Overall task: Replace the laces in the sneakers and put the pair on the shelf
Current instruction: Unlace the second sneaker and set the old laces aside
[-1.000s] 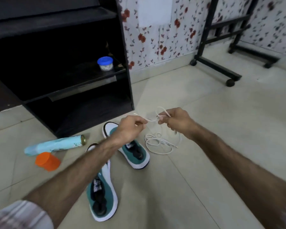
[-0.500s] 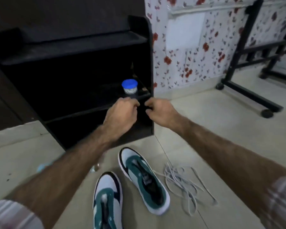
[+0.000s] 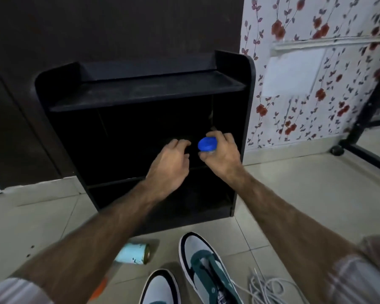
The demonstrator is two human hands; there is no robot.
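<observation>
My right hand (image 3: 221, 153) gripped the blue-lidded jar (image 3: 207, 145) inside the shelf (image 3: 140, 88); my left hand (image 3: 170, 166) hovered beside it, loosely curled, holding nothing.

One head-worn wide-angle view looks forward and down from the person's own height, both forearms reaching away from it into the middle of the frame. It faces the open front of a black shelf unit (image 3: 140, 91) against the wall, close enough to reach. Floor tiles (image 3: 294, 194) fill the lower edge, below the arms.
</observation>
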